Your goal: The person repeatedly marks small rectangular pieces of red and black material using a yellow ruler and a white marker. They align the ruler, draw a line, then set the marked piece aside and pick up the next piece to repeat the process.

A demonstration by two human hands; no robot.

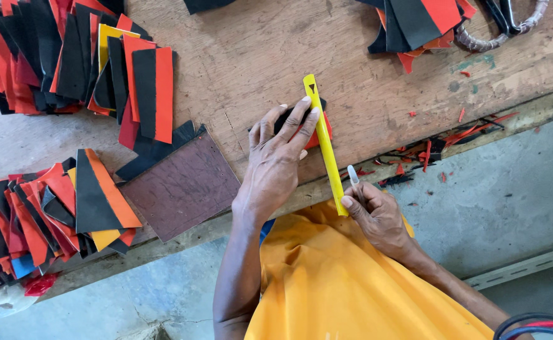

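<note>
While the left hand (pixel 275 165) lies spread flat, fingers splayed, it presses a long yellow plastic ruler strip (pixel 324 150) onto a small black and red cut sheet piece (pixel 322 130) lying on the worn wooden counter (pixel 245 56) near its front edge. Fingertips sit on both strip and piece, so it's acting as a clamp: nothing shifts under the straightedge.

Right hand (pixel 377 217) is closed in a pencil grip around a thin tool with a pale translucent tip (pixel 352 174), tip pointing up, just beside the strip's near end. Can't tell if it's a blade or a marker. The strip runs away from the body at a slight slant and overhangs the counter edge above the orange garment (pixel 327 283), which gives the tool a guide edge to run along.

Around it:
- fanned stack of black, red and yellow cut pieces (pixel 81 56), far left
- second heap of red, black and orange pieces (pixel 43 214), near left
- dark brown square board (pixel 185 186) between heap and left hand
- smaller red and black pile (pixel 418 22), far right, with wrapped handles of scissors (pixel 503 25) touching it
- thin red and black offcut slivers (pixel 440 148) along the counter edge, right of the strip
</note>
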